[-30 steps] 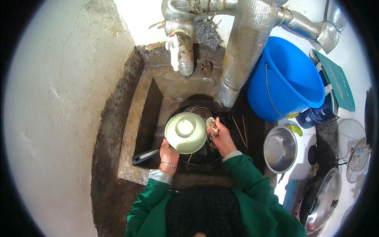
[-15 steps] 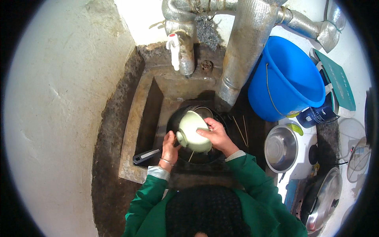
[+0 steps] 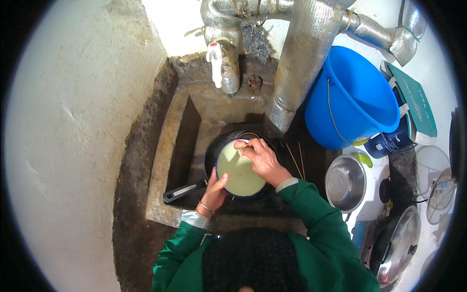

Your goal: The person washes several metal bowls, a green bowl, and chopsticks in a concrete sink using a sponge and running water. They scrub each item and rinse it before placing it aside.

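Bowl (image 3: 238,179) | over pan (image 3: 210,155) in sink (image 3: 163,160) | left hand (image 3: 214,192) gripping near-left rim | right hand (image 3: 261,160) bunched at far rim, cannot tell if holding anything | risk: hard push could twist bowl free, chipping it on pan

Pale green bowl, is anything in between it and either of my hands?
Nothing visible stands between your left hand and the pale green bowl, which it holds directly. Your right hand is over the bowl's far right part; whether anything lies between its fingers and the bowl is unclear.
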Demonstrator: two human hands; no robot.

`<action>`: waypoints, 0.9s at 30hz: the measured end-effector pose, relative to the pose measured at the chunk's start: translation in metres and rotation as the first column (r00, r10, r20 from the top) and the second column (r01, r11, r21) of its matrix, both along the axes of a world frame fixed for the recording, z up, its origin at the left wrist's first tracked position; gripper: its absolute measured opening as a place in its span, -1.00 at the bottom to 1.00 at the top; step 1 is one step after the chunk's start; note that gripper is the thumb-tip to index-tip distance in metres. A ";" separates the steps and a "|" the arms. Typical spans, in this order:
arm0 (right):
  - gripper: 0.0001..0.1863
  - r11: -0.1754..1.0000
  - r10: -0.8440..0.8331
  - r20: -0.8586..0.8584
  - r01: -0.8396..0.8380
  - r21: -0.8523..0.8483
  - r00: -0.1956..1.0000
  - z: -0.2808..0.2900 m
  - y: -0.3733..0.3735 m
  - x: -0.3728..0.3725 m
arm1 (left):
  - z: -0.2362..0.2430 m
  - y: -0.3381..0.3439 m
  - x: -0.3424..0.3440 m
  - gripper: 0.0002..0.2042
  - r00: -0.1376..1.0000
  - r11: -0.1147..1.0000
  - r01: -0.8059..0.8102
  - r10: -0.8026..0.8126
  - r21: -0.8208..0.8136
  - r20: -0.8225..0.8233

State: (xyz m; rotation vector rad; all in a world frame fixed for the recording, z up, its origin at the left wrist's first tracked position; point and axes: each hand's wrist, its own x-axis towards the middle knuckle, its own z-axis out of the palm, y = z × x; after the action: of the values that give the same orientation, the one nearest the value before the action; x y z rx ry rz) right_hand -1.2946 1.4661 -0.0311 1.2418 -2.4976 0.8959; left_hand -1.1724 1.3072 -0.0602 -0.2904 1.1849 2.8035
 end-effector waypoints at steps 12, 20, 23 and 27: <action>-0.77 0.981 0.018 0.799 -0.164 0.101 0.602 0.001 0.018 0.047 | -0.013 -0.038 -0.006 -0.31 0.973 0.939 -0.215 0.182 -0.267 -0.143; -0.67 0.891 0.030 0.917 0.406 -0.205 0.398 0.075 0.088 0.050 | 0.022 0.015 -0.015 -0.31 0.973 0.984 0.151 -0.131 0.091 -0.190; -0.87 0.879 -0.180 0.852 0.470 -0.086 0.492 0.096 0.137 0.060 | 0.031 0.035 -0.020 -0.25 0.870 0.894 0.432 -0.377 0.120 -0.317; -0.93 0.751 -0.337 0.823 0.658 -0.058 0.457 0.144 0.199 0.085 | -0.011 0.032 -0.040 -0.36 0.956 0.951 0.295 -0.292 -0.090 0.038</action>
State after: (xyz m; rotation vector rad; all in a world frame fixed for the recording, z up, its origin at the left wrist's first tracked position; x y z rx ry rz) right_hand -1.2098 1.6655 0.1130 -0.1755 -2.7605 1.8884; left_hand -1.2126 1.3393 -0.0714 -0.1392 1.2430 2.4872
